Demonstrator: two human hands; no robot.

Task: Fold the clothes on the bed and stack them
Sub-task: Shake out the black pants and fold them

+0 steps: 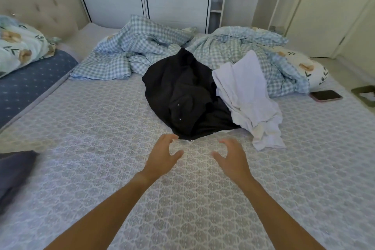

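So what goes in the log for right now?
hands: left hand, right hand open | reaching: black garment | white garment: unfolded

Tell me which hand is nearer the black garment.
Left. The left hand has its fingers at the black garment's near edge; the right hand is slightly farther, to its right.
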